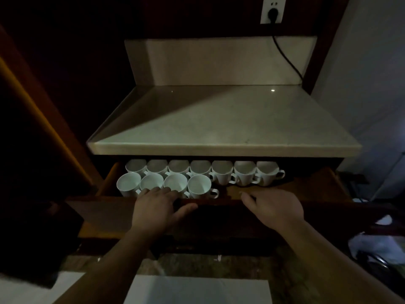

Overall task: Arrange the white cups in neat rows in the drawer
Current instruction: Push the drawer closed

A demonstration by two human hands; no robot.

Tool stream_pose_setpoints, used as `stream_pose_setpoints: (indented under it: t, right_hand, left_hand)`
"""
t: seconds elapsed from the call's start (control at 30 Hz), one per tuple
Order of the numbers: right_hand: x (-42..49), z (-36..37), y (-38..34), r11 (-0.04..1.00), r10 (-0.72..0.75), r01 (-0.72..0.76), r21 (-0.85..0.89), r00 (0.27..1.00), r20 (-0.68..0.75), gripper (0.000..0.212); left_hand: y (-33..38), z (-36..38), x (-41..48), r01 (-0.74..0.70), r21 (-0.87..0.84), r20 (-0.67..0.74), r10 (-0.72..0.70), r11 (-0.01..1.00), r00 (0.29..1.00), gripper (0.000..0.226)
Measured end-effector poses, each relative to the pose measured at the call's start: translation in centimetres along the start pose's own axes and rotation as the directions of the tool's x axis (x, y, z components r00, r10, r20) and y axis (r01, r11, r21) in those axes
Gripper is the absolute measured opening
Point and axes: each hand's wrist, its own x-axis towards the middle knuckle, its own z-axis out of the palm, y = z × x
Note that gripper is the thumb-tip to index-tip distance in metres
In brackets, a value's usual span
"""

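Just beyond left fingers (154, 191), white cups (199, 185): likely light, rigid, slippery, chippable; best taken by handle (215, 192). Left fingers flat, right fingers (248, 197) loosely curled, nothing held.

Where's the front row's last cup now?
Head view, left of centre: the front row's last cup stands fourth from the left, handle pointing right, just beyond the left hand.

Dim, grainy wide-angle view: weak light from the right crosses the counter (241, 119), a diagonal shadow darkens its back left, a small glare spot shines near its rear, the cups (197, 172) glow pale, and the bowed edges sink into black.
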Motion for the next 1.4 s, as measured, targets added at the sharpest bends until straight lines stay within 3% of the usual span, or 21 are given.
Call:
stream_pose_setpoints:
  t: [0.23, 0.3, 0.37, 0.43, 0.5, 0.57, 0.73, 0.9, 1.07, 1.4]
  right_hand:
    - [4.4, 0.1, 0.5, 0.996, 0.067, -0.065, 0.06, 0.997, -0.03, 0.046]
    - [3.3, -0.1, 1.3, 0.939, 0.245, -0.185, 0.29, 0.952, -0.185, 0.034]
    - [1.0, -0.3, 2.5, 0.78, 0.474, -0.279, 0.56, 0.848, -0.237, 0.043]
    - [-1.2, -0.1, 3.6, 0.596, 0.652, -0.405, 0.694, 0.749, -0.122, 0.071]
    - [-1.7, 0.6, 4.5, 0.424, 0.739, -0.52, 0.742, 0.672, 0.048, 0.102]
    - [-1.2, 1.4, 4.7, 0.356, 0.74, -0.535, 0.766, 0.662, 0.118, 0.124]
    - [0.1, 3.1, 4.9, 0.298, 0.731, -0.442, 0.846, 0.676, 0.096, 0.133]
    - [1.7, 4.3, 5.4, 0.334, 0.76, -0.383, 0.861, 0.65, -0.006, 0.116]
    - [3.9, 3.9, 5.2, 0.329, 0.753, -0.412, 0.85, 0.657, 0.027, 0.129]
    - [7.8, 3.9, 5.3, 0.358, 0.733, -0.449, 0.819, 0.678, 0.051, 0.13]
  left_hand:
    - [-0.2, 0.3, 4.4, 0.043, 0.007, 0.06, -0.044, 0.999, 0.997, 0.076]
    - [-0.5, 0.6, 4.1, 0.125, -0.068, 0.078, -0.12, 0.99, 0.99, 0.071]
    - [-0.8, 1.0, 2.4, 0.256, -0.182, -0.013, -0.262, 0.95, 0.965, 0.07]
    - [-1.3, 1.1, 0.2, 0.439, -0.358, -0.08, -0.496, 0.824, 0.865, 0.081]
    - [-2.0, 0.8, -0.8, 0.581, -0.575, 0.034, -0.693, 0.576, 0.721, 0.104]
    - [-2.3, 0.8, -0.4, 0.609, -0.664, 0.128, -0.737, 0.433, 0.664, 0.116]
    - [-1.8, 1.5, 1.4, 0.607, -0.732, 0.186, -0.767, 0.308, 0.614, 0.123]
    - [-2.6, 2.9, 2.6, 0.584, -0.752, 0.164, -0.77, 0.307, 0.616, 0.132]
    - [-3.2, 3.9, 4.9, 0.576, -0.799, 0.222, -0.806, 0.173, 0.55, 0.129]
    - [-5.0, 6.2, 8.9, 0.58, -0.794, 0.301, -0.712, 0.182, 0.635, 0.139]
